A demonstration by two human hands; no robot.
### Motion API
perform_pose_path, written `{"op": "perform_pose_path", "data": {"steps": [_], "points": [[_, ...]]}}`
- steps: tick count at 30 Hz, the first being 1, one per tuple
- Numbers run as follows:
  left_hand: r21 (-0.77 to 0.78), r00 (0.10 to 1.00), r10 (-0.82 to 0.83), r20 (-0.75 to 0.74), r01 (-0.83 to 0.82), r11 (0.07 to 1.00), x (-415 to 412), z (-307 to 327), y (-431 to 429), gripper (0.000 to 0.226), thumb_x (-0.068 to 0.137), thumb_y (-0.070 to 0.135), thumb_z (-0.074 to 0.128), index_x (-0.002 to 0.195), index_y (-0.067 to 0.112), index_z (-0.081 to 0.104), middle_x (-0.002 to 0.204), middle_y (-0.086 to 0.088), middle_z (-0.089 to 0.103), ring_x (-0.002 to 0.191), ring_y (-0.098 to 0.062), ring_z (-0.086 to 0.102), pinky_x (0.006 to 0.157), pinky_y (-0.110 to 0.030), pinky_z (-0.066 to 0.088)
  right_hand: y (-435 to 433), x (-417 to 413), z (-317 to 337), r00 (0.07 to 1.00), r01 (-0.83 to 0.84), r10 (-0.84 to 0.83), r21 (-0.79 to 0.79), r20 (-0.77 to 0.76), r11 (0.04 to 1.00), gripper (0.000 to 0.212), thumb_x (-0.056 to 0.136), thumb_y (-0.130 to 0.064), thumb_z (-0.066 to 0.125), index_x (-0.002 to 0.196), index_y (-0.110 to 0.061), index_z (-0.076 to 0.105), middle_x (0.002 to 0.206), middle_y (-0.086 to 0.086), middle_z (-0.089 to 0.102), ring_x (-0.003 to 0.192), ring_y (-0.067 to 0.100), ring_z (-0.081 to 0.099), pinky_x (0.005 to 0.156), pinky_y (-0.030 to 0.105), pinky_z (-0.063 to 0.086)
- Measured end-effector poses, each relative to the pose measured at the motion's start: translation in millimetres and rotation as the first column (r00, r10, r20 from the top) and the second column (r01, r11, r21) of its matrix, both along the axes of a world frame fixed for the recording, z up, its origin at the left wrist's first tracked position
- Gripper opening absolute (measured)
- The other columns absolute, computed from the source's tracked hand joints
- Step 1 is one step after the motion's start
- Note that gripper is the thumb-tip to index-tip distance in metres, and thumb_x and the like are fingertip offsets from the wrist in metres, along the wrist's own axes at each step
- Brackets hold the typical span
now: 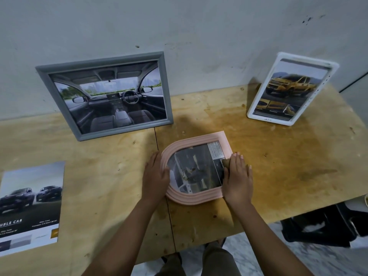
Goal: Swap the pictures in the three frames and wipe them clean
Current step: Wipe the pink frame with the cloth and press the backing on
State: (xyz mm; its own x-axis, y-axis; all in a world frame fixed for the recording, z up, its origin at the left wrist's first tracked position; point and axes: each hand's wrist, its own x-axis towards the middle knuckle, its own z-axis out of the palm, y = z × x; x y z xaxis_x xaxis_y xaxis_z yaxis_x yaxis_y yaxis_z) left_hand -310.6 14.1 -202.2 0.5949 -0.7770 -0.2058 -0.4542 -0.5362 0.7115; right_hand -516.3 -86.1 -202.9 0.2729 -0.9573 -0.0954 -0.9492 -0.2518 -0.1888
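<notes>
The plywood table point(278, 156) stands against a pale, scuffed wall point(179, 26). A grey frame point(99, 61) leans on that wall at the back left, with its lower edge on the table, and holds a picture of a car's cabin. A loose sheet point(29, 206) printed with two dark cars lies flat at the near left, well apart from both hands. At the back right a white frame point(268, 119) stands upright and tilted back, showing a yellow pickup truck.

The pink frame point(191, 199) lies flat, face up, near the middle of the front edge of the table, between the two hands. Its rounded end points left and its square end points to the back right.

The left hand point(155, 176) lies flat on the rounded end. Its fingers point(157, 156) are straight and run along the outer rim, and its thumb reaches in over the edge of the glass. The right hand point(238, 176) lies flat on the right side of the frame with its fingers straight and close together. It presses down on a small tan cloth point(225, 163), which shows at the thumb side of the hand, on the glass just inside the right rim. The right thumb is hidden.
</notes>
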Motion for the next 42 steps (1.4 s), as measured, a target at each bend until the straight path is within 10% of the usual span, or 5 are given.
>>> {"op": "perform_pose_path", "data": {"steps": [15, 26, 36, 39, 42], "points": [[-0.038, 0.998, -0.056, 0.005, 0.056, 0.998, 1, 3, -2, 0.051, 0.095, 0.017, 0.049, 0.142, 0.009, 0.033, 0.150, -0.008, 0.033, 0.141, -0.022, 0.025, 0.117, -0.043, 0.020, -57, 50, -13, 0.998, 0.036, -0.030, -0.107, 0.057, 0.994, 0.053, 0.098, -0.027, 0.025, 0.145, -0.004, 0.030, 0.153, 0.011, 0.027, 0.144, 0.022, 0.019, 0.114, 0.046, -0.002], [0.020, 0.995, -0.100, -0.002, 0.100, 0.995, 4, -4, 1, 0.061, 0.093, 0.036, 0.035, 0.147, 0.010, 0.022, 0.155, -0.006, 0.022, 0.144, -0.017, 0.015, 0.119, -0.037, 0.014, -72, 88, -14, 0.973, -0.004, 0.058, -0.232, 0.224, 0.973, 0.034, 0.088, -0.009, 0.051, 0.120, -0.005, 0.060, 0.129, 0.014, 0.059, 0.120, 0.029, 0.056, 0.095, 0.044, 0.044], [0.066, 0.996, -0.078, -0.039, 0.080, 0.995, 8, -6, 3, 0.063, 0.095, 0.039, 0.036, 0.148, 0.011, 0.018, 0.156, -0.004, 0.019, 0.144, -0.016, 0.015, 0.118, -0.031, 0.010, -28, 129, -6, 0.768, -0.517, 0.440, 0.045, 0.465, 0.855, 0.046, 0.098, -0.024, 0.026, 0.136, -0.006, 0.046, 0.144, 0.011, 0.044, 0.135, 0.019, 0.036, 0.113, 0.023, 0.010], [0.053, 0.996, -0.071, -0.062, 0.074, 0.996, 7, -5, 2, 0.069, 0.088, 0.045, 0.031, 0.147, 0.012, 0.020, 0.155, -0.004, 0.021, 0.143, -0.016, 0.017, 0.118, -0.032, 0.013, -35, 129, 25, 0.675, -0.363, 0.014, 0.315, 0.738, 0.877, 0.031, 0.101, -0.018, 0.036, 0.123, -0.014, 0.058, 0.122, 0.003, 0.059, 0.107, 0.009, 0.050, 0.090, 0.005, 0.034], [0.045, 0.995, -0.073, -0.068, 0.076, 0.996, 8, -6, 3, 0.069, 0.087, 0.043, 0.031, 0.147, 0.012, 0.020, 0.155, -0.004, 0.021, 0.143, -0.016, 0.016, 0.118, -0.029, 0.011, -57, 122, 40, 0.379, -0.102, -0.466, 0.537, 0.799, 0.838, 0.023, 0.101, -0.024, 0.038, 0.102, -0.025, 0.061, 0.116, 0.014, 0.061, 0.097, 0.022, 0.057, 0.088, 0.030, 0.047]]}}
